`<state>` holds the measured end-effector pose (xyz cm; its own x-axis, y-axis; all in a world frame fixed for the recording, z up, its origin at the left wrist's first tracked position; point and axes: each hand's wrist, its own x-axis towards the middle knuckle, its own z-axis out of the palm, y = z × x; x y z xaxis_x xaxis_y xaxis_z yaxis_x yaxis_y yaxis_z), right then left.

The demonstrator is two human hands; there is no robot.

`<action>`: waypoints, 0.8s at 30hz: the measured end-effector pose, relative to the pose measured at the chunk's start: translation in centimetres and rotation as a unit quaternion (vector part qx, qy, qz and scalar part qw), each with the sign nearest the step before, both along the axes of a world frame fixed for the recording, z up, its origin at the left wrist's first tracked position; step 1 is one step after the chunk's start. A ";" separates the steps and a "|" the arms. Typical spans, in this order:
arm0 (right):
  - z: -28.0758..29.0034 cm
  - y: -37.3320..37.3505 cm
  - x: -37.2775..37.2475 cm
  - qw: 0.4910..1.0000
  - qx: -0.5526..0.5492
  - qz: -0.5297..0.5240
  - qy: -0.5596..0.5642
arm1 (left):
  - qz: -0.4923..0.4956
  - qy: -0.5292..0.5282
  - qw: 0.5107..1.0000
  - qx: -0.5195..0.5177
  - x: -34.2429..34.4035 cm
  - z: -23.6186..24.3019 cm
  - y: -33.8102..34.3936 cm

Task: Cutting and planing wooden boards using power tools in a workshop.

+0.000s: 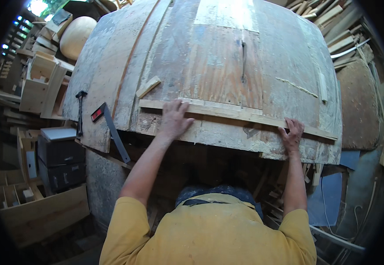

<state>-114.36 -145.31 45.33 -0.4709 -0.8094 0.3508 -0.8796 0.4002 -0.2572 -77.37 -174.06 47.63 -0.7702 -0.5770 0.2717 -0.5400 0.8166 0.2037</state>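
A long, pale wooden strip (231,114) lies across the near part of the worn workbench (227,57), slanting slightly toward me at its right end. Near its left end, my left hand (174,119) rests over it with fingers spread and thumb apart. Toward the other end, my right hand (292,134) has its fingers bent over the strip and its thumb at the near edge. A short wood block (148,87) sits just beyond the strip's left end. To the left are a try square (112,130) with a dark blade and a hammer (80,112).
A thin pale stick (323,87) lies on the right of the bench. A narrow slot (244,62) cuts the top. Stacked lumber (333,26) crowds the far right. Black boxes (62,161) and a wooden crate (46,216) stand at left.
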 end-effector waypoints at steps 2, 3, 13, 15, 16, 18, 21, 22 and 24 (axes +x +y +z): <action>-0.3 -0.3 -1.4 1.000 -0.006 0.012 0.009 | -0.002 0.005 1.000 0.026 -3.1 -0.3 1.1; -0.5 -0.2 -2.2 1.000 -0.003 0.014 0.007 | 0.002 0.007 1.000 0.027 -4.1 -0.7 1.5; -0.8 -3.0 -5.6 1.000 -0.006 -0.007 0.014 | 0.008 0.100 0.994 0.037 -9.3 -2.2 -1.5; -0.8 -3.9 -6.1 1.000 -0.021 0.001 0.020 | -0.001 0.102 0.994 0.036 -10.0 -2.3 -2.7; -0.7 -4.4 -6.3 1.000 -0.022 -0.002 0.020 | 0.003 0.095 0.995 0.039 -10.3 -2.4 -3.2; -0.4 -5.4 -6.5 1.000 -0.012 0.002 0.010 | 0.010 0.080 0.996 0.043 -10.7 -2.4 -4.1; 0.2 -6.8 -7.1 1.000 -0.007 0.000 -0.007 | 0.008 0.082 0.996 0.028 -11.6 -2.4 -5.4; 0.1 -7.2 -7.3 1.000 -0.006 -0.003 -0.009 | 0.006 0.081 0.996 0.029 -11.8 -2.4 -5.8; 0.0 -7.8 -7.9 1.000 -0.014 -0.002 0.004 | 0.003 0.077 0.996 0.045 -12.3 -2.3 -6.4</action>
<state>-122.27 -153.08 45.33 -0.4712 -0.7971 0.3776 -0.8801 0.3968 -0.2606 -89.70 -180.51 45.34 -0.7204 -0.6086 0.3326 -0.5015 0.7884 0.3563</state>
